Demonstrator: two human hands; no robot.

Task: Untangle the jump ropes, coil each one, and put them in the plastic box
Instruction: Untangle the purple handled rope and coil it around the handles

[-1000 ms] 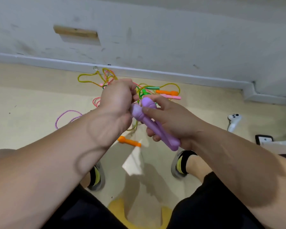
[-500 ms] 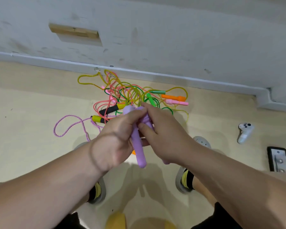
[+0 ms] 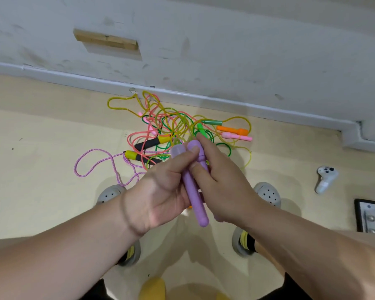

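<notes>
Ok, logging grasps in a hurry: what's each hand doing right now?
Left hand: gripping the purple jump-rope handles.
Right hand: gripping the same handles.

Two purple handles (image 3: 192, 187) sit in the fingers (image 3: 182, 158). Beyond the fingers lie two black-and-yellow handles (image 3: 149, 144), two green handles (image 3: 211, 121), two pink handles (image 3: 236, 136) and one orange handle (image 3: 230, 129). One white controller (image 3: 326, 177) lies to their right.

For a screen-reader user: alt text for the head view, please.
The left hand and right hand grip two purple handles together above a tangle of coloured jump ropes on the floor by a wall.
</notes>
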